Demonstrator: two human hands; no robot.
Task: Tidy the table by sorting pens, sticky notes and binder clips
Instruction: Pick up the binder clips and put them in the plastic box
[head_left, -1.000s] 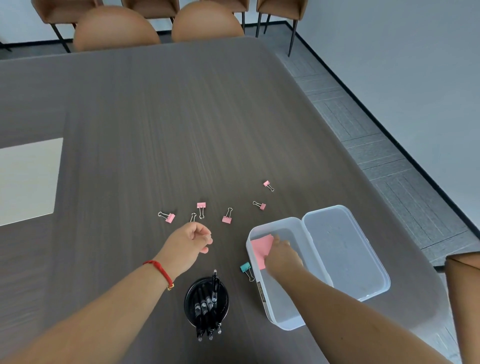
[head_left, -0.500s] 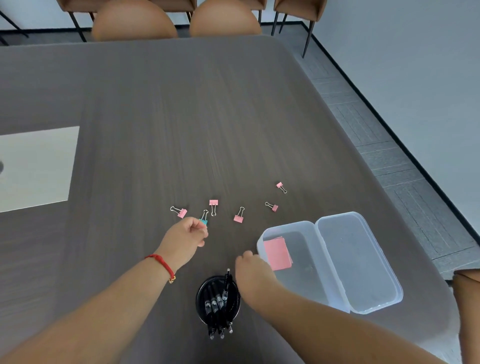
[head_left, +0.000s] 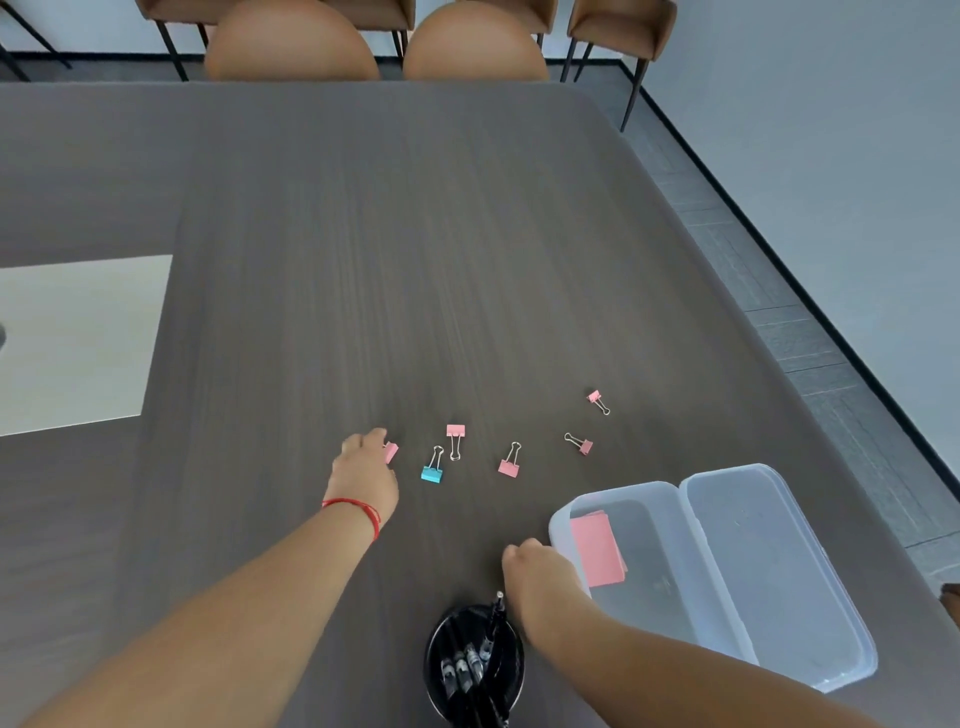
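Several binder clips lie on the dark table (head_left: 467, 260). My left hand (head_left: 366, 470) reaches forward, and its fingertips close over the wire handle of the leftmost pink binder clip (head_left: 391, 452). A blue binder clip (head_left: 432, 472) lies free just right of that hand. More pink clips (head_left: 455, 432) (head_left: 509, 466) (head_left: 584, 445) lie further right. My right hand (head_left: 540, 577) is curled knuckles-up on the table beside the left end of the clear box (head_left: 675, 499); what is under it is hidden. Pink sticky notes (head_left: 597, 551) lie in the box. Black pens stand in a black cup (head_left: 470, 670).
The box's open lid (head_left: 779, 561) lies flat to its right, near the table's right edge. One more pink clip (head_left: 596, 399) sits furthest back. A pale panel (head_left: 78, 343) is set into the table at left. Brown chairs (head_left: 291, 47) stand at the far edge.
My left hand let the blue clip go and moved left onto the leftmost pink clip. My right hand left the box and came down where a teal clip lay beside it.
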